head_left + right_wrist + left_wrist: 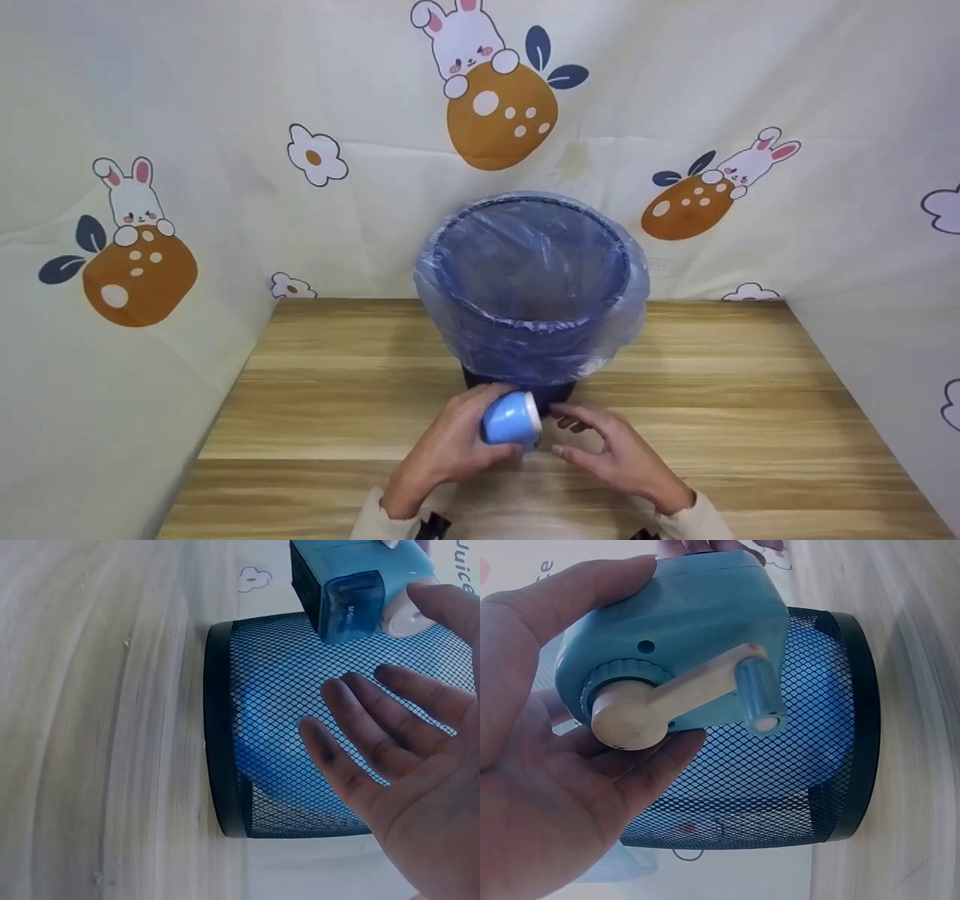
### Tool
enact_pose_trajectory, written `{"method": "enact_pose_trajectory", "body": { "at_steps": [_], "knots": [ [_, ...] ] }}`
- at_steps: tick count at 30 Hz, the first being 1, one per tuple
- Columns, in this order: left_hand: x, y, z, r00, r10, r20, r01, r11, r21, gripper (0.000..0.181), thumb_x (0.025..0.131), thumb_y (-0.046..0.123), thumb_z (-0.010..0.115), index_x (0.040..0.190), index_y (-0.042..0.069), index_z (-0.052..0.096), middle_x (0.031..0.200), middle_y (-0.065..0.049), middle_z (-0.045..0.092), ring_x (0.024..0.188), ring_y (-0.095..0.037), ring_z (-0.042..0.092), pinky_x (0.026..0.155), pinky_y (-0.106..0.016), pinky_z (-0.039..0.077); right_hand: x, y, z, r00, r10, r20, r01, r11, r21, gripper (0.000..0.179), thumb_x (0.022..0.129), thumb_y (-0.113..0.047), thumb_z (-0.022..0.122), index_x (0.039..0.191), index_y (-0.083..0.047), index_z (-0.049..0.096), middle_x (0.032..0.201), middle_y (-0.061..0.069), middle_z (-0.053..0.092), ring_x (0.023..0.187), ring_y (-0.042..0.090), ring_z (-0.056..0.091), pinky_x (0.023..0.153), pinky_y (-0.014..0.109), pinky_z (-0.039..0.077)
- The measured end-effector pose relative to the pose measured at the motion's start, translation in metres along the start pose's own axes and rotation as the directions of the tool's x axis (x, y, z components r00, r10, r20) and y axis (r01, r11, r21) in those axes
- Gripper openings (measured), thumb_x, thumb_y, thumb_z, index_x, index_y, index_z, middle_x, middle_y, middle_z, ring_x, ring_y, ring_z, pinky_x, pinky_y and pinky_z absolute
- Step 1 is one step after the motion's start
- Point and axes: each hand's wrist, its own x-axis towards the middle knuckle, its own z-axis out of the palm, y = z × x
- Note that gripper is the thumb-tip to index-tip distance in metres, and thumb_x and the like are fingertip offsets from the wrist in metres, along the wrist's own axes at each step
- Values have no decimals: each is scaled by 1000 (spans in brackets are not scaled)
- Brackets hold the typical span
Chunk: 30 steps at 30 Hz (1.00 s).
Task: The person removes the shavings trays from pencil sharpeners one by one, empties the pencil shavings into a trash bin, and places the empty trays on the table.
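Holding up what looks like a hand-crank pencil sharpener [504,421], the left hand [459,442] has it off the counter [300,420], just in front of the mesh bin [780,772] and its plastic liner [525,352]. Thumb along one side, fingers curled round the other: a proper grip! And the right hand [622,454]? Fingers spread and loosely bent, nothing in them, dark smudges on the tips; the head view shows a gap between them and the sharpener.

Now the handling. It looks like hard, smooth plastic, so light and stiff, I'd judge, perhaps a touch slick. Safest hold is across the solid sides of the body. The crank arm [697,682] and its blue handle [759,694] would likely swing if grabbed, and the see-through drawer [354,606] might slide or crack under a squeeze.

And the direction! The crank end faces the left palm; the white end [533,412] points across to the right hand. That crank-to-front axis runs left to right, roughly level, the drawer on the lower side and the crank arm slanting down. Whether depth or height is the longer side, these angles can't settle.
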Motion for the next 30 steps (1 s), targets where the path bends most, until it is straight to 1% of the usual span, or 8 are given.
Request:
{"method": "enact_pose_trajectory", "body": {
  "at_steps": [3, 7, 10, 14, 18, 21, 25, 30],
  "knots": [
    [0, 1, -1, 1000, -6, 3, 6, 1000, -3, 67, 76, 22, 84, 136, 9, 56, 123, -7, 63, 107, -19, 61, 93, -39, 53, 1, -1, 1, 1000, 1, 8, -1, 1000, 16, 50, 86, -12, 77, 131, 0, 59, 119, 13, 67, 105, 24, 65, 82, 37, 58],
    [1, 1, -1, 1000, 25, -11, -26, 1000, -14, 69, 75, 19, 84, 137, 8, 55, 124, -8, 63, 106, -19, 61, 92, -37, 53, 1, 0, 2, 999, 47, 16, -47, 998, 38, 59, 84, -16, 79, 135, 0, 55, 120, 13, 66, 106, 28, 64, 86, 38, 57],
    [1, 1, 1, 998, 57, -22, -58, 998, -21, 70, 75, 18, 84, 138, 8, 55, 123, -7, 63, 105, -17, 61, 91, -35, 53, 1, 0, 3, 997, 74, 24, -75, 996, 57, 66, 82, -19, 81, 139, -2, 53, 125, 11, 64, 110, 28, 63, 89, 39, 56],
    [0, 2, 2, 997, 71, -19, -72, 997, -31, 69, 75, 20, 84, 137, 8, 56, 124, -6, 63, 106, -16, 60, 92, -34, 53, 1, 0, 6, 996, 81, 46, -85, 993, 85, 71, 81, -22, 82, 143, -7, 50, 132, 9, 62, 117, 26, 61, 92, 40, 55],
    [-1, 2, 2, 997, 71, -17, -72, 997, -35, 69, 76, 22, 84, 138, 9, 56, 125, -6, 63, 107, -16, 61, 93, -35, 53, 0, 1, 9, 995, 84, 50, -89, 990, 106, 71, 81, -23, 81, 143, -8, 50, 135, 8, 60, 121, 22, 59, 94, 39, 54],
    [-1, 3, 1, 997, 74, -10, -75, 997, -36, 69, 76, 22, 84, 138, 10, 55, 125, -6, 63, 106, -16, 61, 93, -34, 53, 0, 0, 12, 996, 82, 46, -87, 989, 120, 71, 82, -23, 81, 143, -7, 49, 136, 10, 58, 122, 17, 57, 96, 40, 54],
    [-1, 5, 2, 995, 98, 2, -97, 994, -44, 70, 77, 23, 83, 140, 10, 54, 128, -6, 62, 109, -16, 61, 95, -34, 53, -1, -2, 16, 996, 77, 47, -83, 985, 150, 68, 83, -22, 80, 142, -6, 49, 137, 12, 57, 122, 13, 56, 96, 44, 53],
    [-2, 6, 2, 992, 124, 4, -123, 991, -43, 72, 78, 23, 84, 141, 9, 52, 132, -7, 61, 113, -17, 60, 97, -35, 52, -1, -3, 18, 996, 81, 42, -87, 981, 174, 66, 83, -19, 80, 141, -5, 50, 132, 11, 60, 119, 13, 58, 96, 42, 54]
  ]
}}
